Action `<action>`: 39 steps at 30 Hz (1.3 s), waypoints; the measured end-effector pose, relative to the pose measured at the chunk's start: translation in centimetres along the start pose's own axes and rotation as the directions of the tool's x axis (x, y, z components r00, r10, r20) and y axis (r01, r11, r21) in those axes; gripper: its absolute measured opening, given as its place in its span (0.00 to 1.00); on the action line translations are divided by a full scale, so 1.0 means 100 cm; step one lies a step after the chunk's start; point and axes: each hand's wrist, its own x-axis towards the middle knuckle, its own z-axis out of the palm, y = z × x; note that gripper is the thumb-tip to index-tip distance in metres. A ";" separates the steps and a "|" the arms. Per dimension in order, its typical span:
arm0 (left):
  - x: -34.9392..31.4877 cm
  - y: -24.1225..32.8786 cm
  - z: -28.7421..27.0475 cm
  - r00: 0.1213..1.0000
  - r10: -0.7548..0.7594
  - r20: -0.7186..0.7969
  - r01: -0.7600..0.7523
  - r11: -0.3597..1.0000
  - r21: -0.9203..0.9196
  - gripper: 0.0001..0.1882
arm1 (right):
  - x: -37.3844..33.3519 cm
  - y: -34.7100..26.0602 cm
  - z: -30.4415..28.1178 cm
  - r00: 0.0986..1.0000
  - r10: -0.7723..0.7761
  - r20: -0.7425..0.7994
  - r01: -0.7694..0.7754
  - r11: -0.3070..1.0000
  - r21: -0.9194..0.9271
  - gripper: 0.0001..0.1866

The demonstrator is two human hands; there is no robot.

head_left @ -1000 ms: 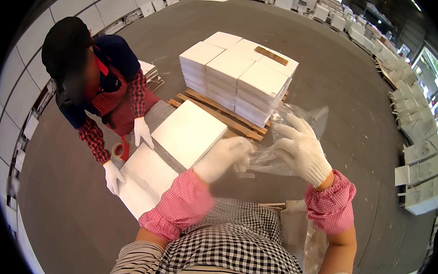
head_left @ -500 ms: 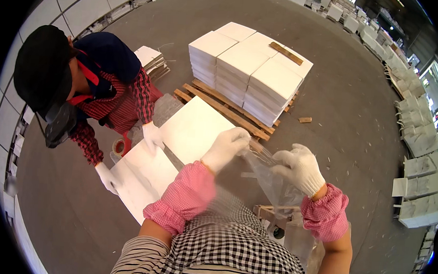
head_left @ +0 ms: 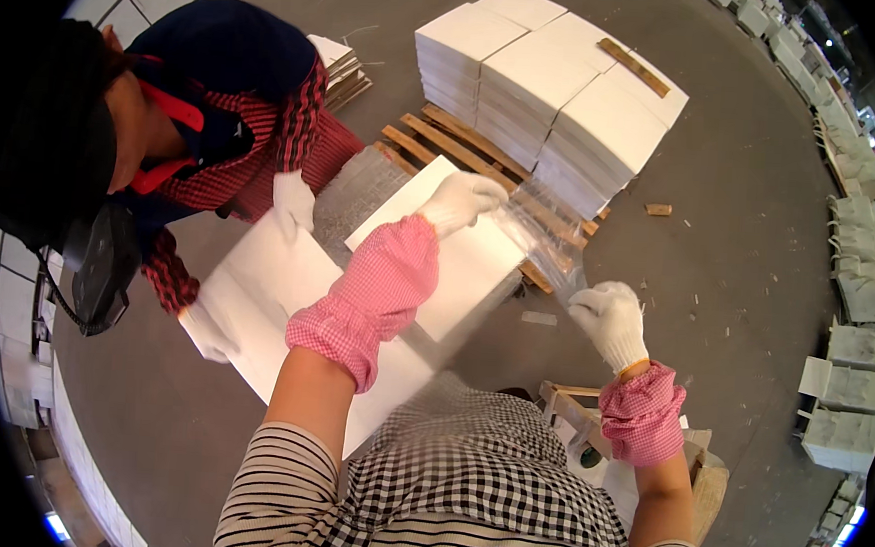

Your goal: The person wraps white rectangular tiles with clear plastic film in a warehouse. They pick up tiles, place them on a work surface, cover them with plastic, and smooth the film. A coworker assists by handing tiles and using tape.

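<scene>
Grey floor [head_left: 726,311] surrounds one wooden pallet [head_left: 431,135] bearing white stacks [head_left: 561,60] and one wood strip [head_left: 633,67]. My two hands, left hand [head_left: 462,203] and right hand [head_left: 610,324], both pinch one clear plastic film [head_left: 550,242], stretched between them near one white panel [head_left: 477,276]; a co-worker's two gloved hands [head_left: 293,205] touch another.

Head-worn fisheye looks down; left hand [head_left: 460,204] and right hand [head_left: 610,324] close below.

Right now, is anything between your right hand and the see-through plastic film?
Nothing visible except its white knitted glove: the right hand grips the clear plastic film, which stretches toward the white-gloved left hand.
</scene>
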 end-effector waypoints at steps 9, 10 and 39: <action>-0.008 -0.062 -0.058 0.976 0.195 -0.095 -0.165 0.952 0.257 0.09 | 0.023 -0.022 0.073 0.972 -0.143 -0.187 0.117 0.983 -0.140 0.04; -0.007 -0.075 -0.068 0.976 0.195 -0.100 -0.157 0.941 0.301 0.09 | 0.026 -0.023 0.086 0.965 -0.172 -0.195 0.140 0.976 -0.168 0.05; -0.058 -0.245 -0.129 0.974 0.223 -0.040 0.037 0.020 0.999 0.05 | 0.066 -0.084 0.278 0.919 -0.238 0.315 0.293 0.946 -0.137 0.13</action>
